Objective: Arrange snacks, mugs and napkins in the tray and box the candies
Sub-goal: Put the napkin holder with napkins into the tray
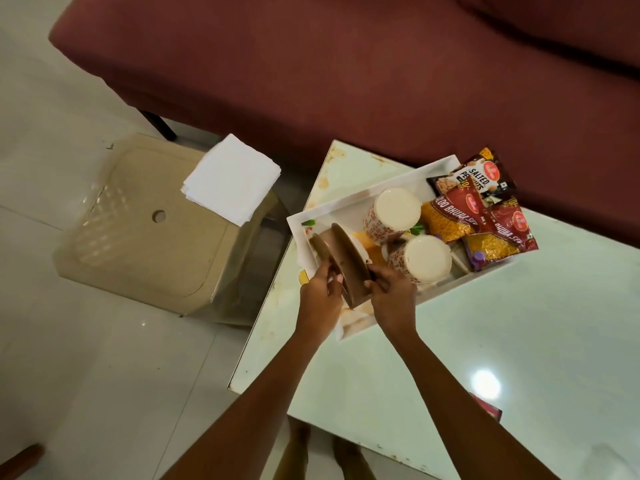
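Observation:
A white tray (349,199) sits on the pale table. Two patterned mugs stand upside down in it, one at the back (391,214) and one nearer (420,259). Several snack packets (485,216) lie at its right end, partly over the rim. At the tray's left end both hands hold a brown wooden napkin holder (349,265). My left hand (320,296) grips its left plate and my right hand (391,296) its right side. A stack of white napkins (230,183) lies on the beige stool.
The beige plastic stool (145,237) stands on the tiled floor left of the table (485,341). A maroon sofa (346,71) runs behind both. A small yellow item (304,277) lies by the tray's left rim, and a red object (488,408) shows at the table's near side.

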